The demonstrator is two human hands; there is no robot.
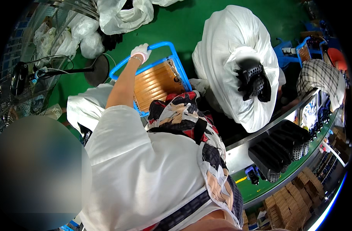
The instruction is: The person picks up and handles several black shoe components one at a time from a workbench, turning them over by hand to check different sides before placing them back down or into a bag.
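Observation:
My left hand [140,52], in a white glove with a pink cuff, is closed on the blue tubular frame of a chair [155,82]. The chair has a brown slatted panel and stands just ahead of my body. My left arm reaches out to it, with a bracelet at the wrist. A patterned apron [176,115] hangs at my front, close to the chair. My right hand does not appear in view. Right of the chair bulges a big white sack [232,42], with black perforated pieces [255,81] on top of it.
A metal-edged work line [237,158] curves along the right, bearing black perforated-ended items [274,148]. Beyond it are stacked cartons [291,200]. A person in plaid [318,77] is at far right. A round-based stand [97,70] and white bags [92,45] are at left.

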